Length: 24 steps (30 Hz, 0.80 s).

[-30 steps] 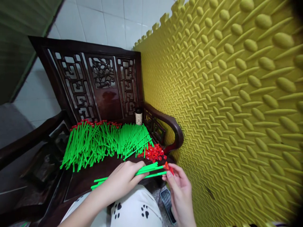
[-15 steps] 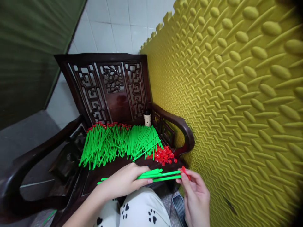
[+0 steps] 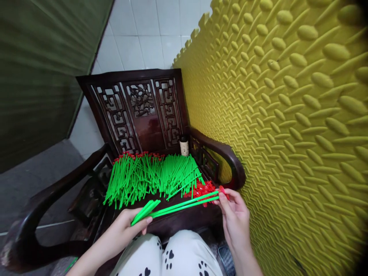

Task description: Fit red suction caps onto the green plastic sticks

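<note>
Closest in: white paw-print trousers [image 3: 186, 251], both hands just above. Left hand [image 3: 129, 224] is closed round a small bunch [image 3: 146, 211] of green sticks, plus the near ends of two more sticks [image 3: 185, 204] running across to the right. Right hand [image 3: 234, 209] has thumb and fingers pinched at the red ends [image 3: 222, 190] of those two, so my guess is the left stores and the right gets the fiddly bit. Gripping at both ends probably stops them flopping about, too.

Sticks look thin, straight, bright green, a bit shiny. The red ends are mostly behind fingers, so can't tell their shape or fit.

Just beyond, on the dark wooden chair [image 3: 151, 134], there's a loose red heap [image 3: 202, 188], handy for the right hand I'd say. Beside it: a green pile [image 3: 176, 172] with no red showing, then further left a red-tipped pile [image 3: 130, 184], likely grouped by that difference. Cup [image 3: 184, 148] stands behind, yellow mat [image 3: 273, 134] along the right, tiled wall [image 3: 143, 23] at the very back.
</note>
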{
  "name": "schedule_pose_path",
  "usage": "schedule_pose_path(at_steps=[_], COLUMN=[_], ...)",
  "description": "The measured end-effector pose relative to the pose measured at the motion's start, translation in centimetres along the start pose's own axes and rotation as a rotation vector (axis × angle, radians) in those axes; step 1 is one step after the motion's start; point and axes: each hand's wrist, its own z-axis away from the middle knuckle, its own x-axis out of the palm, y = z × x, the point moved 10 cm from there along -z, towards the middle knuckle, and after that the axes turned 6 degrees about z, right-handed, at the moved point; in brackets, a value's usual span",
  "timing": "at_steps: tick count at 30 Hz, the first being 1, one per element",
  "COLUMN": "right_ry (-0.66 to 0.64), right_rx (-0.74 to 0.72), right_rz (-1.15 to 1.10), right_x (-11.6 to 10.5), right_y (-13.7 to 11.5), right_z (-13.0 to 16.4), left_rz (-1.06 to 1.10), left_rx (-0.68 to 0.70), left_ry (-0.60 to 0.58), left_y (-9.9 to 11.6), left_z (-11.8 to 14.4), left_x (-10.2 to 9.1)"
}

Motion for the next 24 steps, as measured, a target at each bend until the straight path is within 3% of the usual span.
schedule_pose_path(at_steps=[4,9,14,17,20,24], right_ry=[-0.133,-0.318,-0.283,-0.274,-0.25,-0.238], right_rx=[0.006,0.065,0.124,0.147,0.154,0.176], right_rz=[0.005,0.002,0.049,0.133,0.183,0.216], right_x=[2.6,5.5,4.5,3.6,2.5,1.1], right_y=[0.2,1.1,4.0,6.0,7.3,8.3], right_z=[-0.4,0.0,0.2,0.2,0.1,0.2], left_rz=[0.073,0.216,0.401,0.381,0.314,0.2], left_rx=[-0.064,-0.175,-0.203,-0.24,-0.318,-0.453], left_ry=[0.086,0.32,0.781,0.972,1.078,1.098], left_y=[-2.4,-6.4,-11.0,-13.4,-15.4,-17.6], left_z=[0.6,1.6,2.2,1.5,0.2,-1.5], left_x=[-0.8,-3.0,-9.5,-13.4,-15.9,-17.4])
